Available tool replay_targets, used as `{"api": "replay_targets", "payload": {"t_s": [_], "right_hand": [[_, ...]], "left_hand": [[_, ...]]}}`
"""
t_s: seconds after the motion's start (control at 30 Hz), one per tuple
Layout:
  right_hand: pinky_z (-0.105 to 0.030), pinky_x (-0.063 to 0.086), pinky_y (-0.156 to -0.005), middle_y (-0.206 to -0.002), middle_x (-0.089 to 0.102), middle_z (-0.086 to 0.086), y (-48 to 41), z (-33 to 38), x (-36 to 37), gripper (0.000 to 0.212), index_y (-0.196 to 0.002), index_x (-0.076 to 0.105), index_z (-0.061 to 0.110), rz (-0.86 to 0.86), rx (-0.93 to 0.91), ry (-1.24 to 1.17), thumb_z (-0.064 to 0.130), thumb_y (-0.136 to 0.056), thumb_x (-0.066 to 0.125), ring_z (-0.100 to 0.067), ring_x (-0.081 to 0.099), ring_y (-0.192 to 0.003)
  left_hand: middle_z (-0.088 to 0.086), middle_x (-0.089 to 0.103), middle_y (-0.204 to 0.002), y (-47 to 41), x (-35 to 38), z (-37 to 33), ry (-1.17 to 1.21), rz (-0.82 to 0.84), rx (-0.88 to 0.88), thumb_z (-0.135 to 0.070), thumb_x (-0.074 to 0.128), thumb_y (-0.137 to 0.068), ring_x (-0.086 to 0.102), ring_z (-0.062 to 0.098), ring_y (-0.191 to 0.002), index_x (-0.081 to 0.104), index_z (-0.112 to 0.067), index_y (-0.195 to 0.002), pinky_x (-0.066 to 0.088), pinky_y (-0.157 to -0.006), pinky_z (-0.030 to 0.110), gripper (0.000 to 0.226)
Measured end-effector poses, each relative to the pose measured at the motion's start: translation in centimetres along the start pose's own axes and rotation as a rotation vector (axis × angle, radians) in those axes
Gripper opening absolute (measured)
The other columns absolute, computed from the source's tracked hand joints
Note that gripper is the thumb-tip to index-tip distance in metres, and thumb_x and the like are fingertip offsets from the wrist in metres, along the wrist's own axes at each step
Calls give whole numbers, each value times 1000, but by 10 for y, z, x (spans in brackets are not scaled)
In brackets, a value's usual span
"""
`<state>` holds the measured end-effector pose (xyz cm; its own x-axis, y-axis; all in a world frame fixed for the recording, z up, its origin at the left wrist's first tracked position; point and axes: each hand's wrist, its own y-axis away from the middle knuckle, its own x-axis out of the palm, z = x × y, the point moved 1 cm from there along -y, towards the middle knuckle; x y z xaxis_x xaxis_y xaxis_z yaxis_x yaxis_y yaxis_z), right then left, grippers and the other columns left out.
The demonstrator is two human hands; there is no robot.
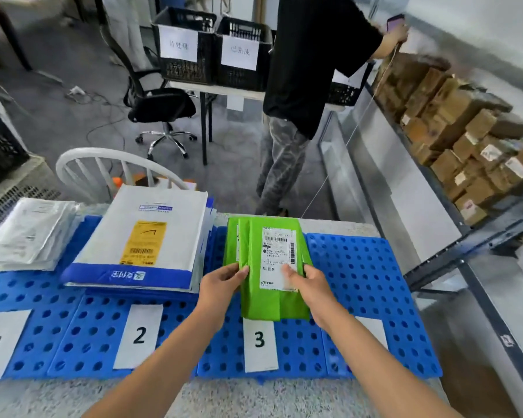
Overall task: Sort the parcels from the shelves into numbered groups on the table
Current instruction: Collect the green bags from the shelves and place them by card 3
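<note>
We see the left hand [224,283] and right hand [310,286] gripping the green parcel [254,297] just beyond the 3 label [259,342]. Their fingers [241,271] curl round its edges.

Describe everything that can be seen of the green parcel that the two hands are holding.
The green parcel is a flat, bright green bag, seemingly soft plastic, slightly creased. A white shipping label with barcodes sits on its upper face. It lies lengthwise over the blue perforated mat, its near end covering the top of the paper numbered 3. The left hand pinches its left edge, the right hand its right edge, thumb on the label. A second green bag shows beneath it.
</note>
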<state>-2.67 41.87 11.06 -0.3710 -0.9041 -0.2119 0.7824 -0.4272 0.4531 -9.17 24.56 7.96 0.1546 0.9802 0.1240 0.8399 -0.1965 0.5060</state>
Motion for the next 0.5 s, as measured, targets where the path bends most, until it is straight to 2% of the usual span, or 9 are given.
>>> {"api": "replay_targets", "payload": {"t_s": [0.1, 0.13, 0.23, 0.33, 0.4, 0.5], "right_hand": [[-30, 47, -94, -119, 63, 9, -27, 6, -5, 37, -118, 58, 18, -14, 10, 65, 36, -87, 68, -12, 59, -106], [-29, 47, -91, -117, 64, 8, -37, 8, -7, 35, -115, 59, 16, -26, 24, 78, 34, -87, 69, -12, 60, -105], [-28, 52, -79, -106, 69, 4, -68, 11, -12, 25, -106, 64, 16, -38, 87, 85, 26, -85, 72, -12, 64, -93], [-21, 45, -62, -99, 70, 2, -95, 15, -16, 24, -106, 65, 14, -47, 114, 160, 25, -86, 72, -12, 62, -84], [-23, 48, -64, -102, 70, 0, -112, 16, -20, 25, -109, 66, 13, -55, 133, 166, 23, -87, 71, -15, 64, -88], [-29, 54, -75, -105, 71, -3, -136, 14, -29, 27, -112, 66, 9, -76, 164, 154, 21, -88, 69, -18, 67, -92]], "left_hand": [[-9, 71, -83, -21, 9, -7, -33, -43, 20, -10, 69, -87, 64, 9, -79, 67, -4, -115, 52, -80, 24, 29], [-8, 70, -85, -26, 13, -10, -36, -51, 19, -9, 68, -88, 64, 8, -80, 66, -5, -115, 51, -80, 23, 28], [7, 70, -113, -48, 22, -16, -72, -71, 0, -11, 69, -87, 63, 17, -97, 61, -2, -124, 50, -95, 30, 39], [9, 66, -119, -71, 27, -18, -108, -113, -3, -14, 70, -87, 61, 19, -103, 59, -1, -127, 47, -98, 30, 43], [7, 67, -119, -83, 27, -19, -149, -133, -15, -18, 71, -86, 63, 21, -107, 62, -3, -124, 47, -103, 37, 41], [5, 73, -102, -105, 24, -15, -204, -174, -47, -19, 70, -87, 68, 24, -97, 69, -7, -115, 54, -94, 41, 30]]}}
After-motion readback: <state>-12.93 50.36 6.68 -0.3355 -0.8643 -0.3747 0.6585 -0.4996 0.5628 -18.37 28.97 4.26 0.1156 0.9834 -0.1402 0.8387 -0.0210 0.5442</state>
